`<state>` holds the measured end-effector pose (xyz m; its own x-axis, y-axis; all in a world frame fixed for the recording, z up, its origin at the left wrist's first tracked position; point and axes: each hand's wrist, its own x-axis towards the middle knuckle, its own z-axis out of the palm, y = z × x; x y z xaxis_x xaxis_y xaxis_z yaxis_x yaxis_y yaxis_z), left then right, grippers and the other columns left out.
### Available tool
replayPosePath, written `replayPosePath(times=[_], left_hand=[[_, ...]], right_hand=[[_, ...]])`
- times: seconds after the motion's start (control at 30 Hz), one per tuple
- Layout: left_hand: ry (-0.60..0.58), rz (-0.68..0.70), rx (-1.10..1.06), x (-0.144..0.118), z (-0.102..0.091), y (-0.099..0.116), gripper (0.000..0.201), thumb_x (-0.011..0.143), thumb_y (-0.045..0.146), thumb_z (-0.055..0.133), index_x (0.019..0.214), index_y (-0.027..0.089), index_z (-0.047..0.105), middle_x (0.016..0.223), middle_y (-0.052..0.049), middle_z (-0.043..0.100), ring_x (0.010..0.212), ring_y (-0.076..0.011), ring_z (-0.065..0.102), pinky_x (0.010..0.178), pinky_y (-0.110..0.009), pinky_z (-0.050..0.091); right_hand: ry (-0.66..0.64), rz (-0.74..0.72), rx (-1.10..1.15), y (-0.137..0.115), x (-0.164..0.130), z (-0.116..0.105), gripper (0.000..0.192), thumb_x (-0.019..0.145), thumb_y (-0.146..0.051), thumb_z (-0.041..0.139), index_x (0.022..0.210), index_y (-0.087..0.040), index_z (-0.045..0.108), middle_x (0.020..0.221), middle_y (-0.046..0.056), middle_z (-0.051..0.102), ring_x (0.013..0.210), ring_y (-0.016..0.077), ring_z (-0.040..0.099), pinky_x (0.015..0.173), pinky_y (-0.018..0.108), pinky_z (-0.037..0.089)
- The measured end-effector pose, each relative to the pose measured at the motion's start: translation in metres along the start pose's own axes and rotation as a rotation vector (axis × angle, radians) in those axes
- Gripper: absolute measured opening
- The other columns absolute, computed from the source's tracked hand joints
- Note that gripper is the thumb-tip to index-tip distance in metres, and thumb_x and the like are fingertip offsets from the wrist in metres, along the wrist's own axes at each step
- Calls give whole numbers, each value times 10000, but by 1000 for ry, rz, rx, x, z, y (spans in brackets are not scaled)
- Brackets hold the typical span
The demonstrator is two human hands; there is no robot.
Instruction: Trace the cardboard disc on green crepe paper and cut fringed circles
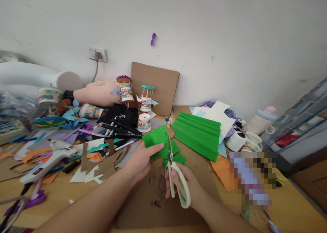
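The right hand (184, 183) is closed through the pale green plastic handles of the scissors (176, 178). Their metal blades enter the small folded green crepe paper (159, 142), pinched by the left hand (141, 161) just beside. Behind it, the pleated green paper sheet (198, 134) lies on the wooden desk (293, 205).

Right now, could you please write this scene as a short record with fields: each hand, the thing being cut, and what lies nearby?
left hand: holds the folded green paper
right hand: holds the scissors, blades in the green paper
under the hands: brown cardboard sheet
right of the paper: pleated green sheet
left side: glue gun, black markers, cardboard scraps
behind: decorated paper cups
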<state>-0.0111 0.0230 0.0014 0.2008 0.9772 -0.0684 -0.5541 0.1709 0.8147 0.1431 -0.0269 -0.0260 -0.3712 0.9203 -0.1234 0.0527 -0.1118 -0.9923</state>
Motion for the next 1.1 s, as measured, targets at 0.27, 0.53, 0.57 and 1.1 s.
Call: replayPosePath(times=[0.27, 0.53, 0.57, 1.1], left_hand=[[97, -18, -51, 1, 1, 2, 418, 596, 214, 843, 989, 169, 709, 999, -69, 767, 903, -233, 713, 860, -345, 546], [143, -33, -27, 3, 0, 2, 365, 598, 269, 846, 923, 144, 736, 994, -98, 772, 907, -263, 717, 876, -372, 547], [124, -33, -8, 3, -1, 2, 360, 601, 278, 845, 917, 139, 740, 988, -102, 773, 906, -268, 717, 878, -375, 545], [-94, -72, 181, -1, -3, -1, 350, 646, 305, 826, 950, 148, 751, 962, -98, 777, 867, -257, 723, 860, -360, 537]], right_hand=[[34, 116, 100, 5, 5, 1, 619, 635, -799, 598, 705, -200, 460, 472, -86, 490, 297, 71, 472, 297, 163, 340], [56, 103, 48, 1, 0, 2, 646, 625, -828, 571, 724, -198, 472, 503, -82, 492, 342, 68, 474, 341, 173, 332], [54, 90, 23, -2, -1, 1, 659, 628, -844, 545, 729, -196, 476, 503, -79, 492, 357, 69, 478, 356, 177, 332], [91, 142, 18, -4, 4, -1, 696, 582, -885, 525, 703, -203, 459, 443, -79, 479, 317, 82, 476, 308, 180, 307]])
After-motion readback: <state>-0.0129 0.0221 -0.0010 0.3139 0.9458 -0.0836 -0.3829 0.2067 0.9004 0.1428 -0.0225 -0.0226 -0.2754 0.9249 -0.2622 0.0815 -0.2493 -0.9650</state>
